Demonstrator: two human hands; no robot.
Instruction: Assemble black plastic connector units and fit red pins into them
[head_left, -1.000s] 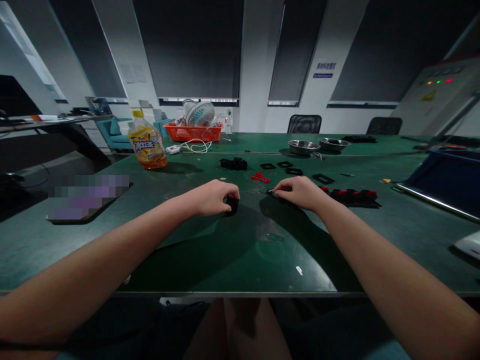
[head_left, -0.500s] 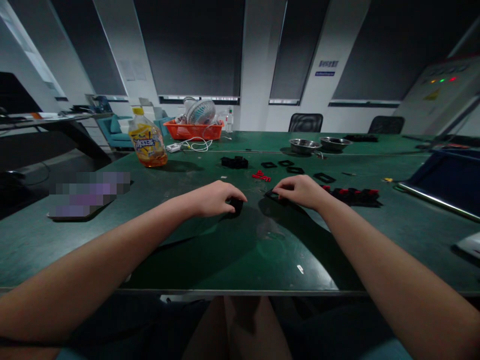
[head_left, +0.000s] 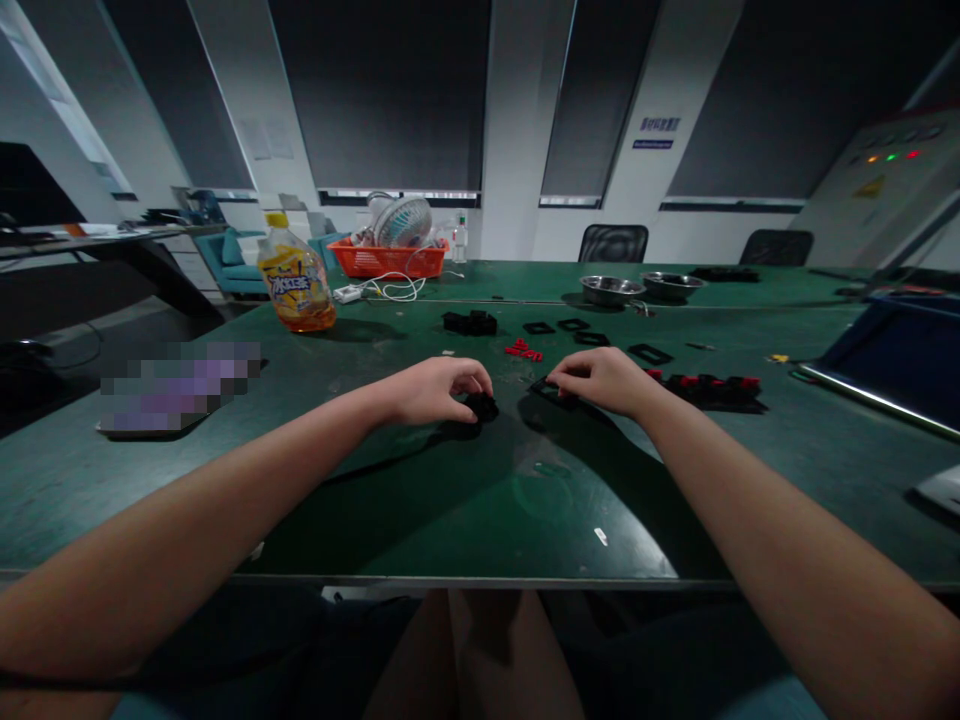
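My left hand is curled, with thumb and fingers around a small black part low over the green table. Its shape is hard to make out in the dark. To the right, my right hand pinches the edge of a flat black rectangular frame, tilted just above the tabletop or touching it; I cannot tell which. Small red pieces lie beyond the hands. Several similar black frames are spread behind my right hand. Beside my right forearm stands a row of black parts with red pieces.
A black block-like cluster sits farther back on the table. Two metal bowls and a red basket with a fan are at the back. On the left are a bottle and a blurred flat object.
My left hand's fingers have lifted and shifted slightly, so more of the black part shows at the fingertips. My right hand and its frame have hardly moved.
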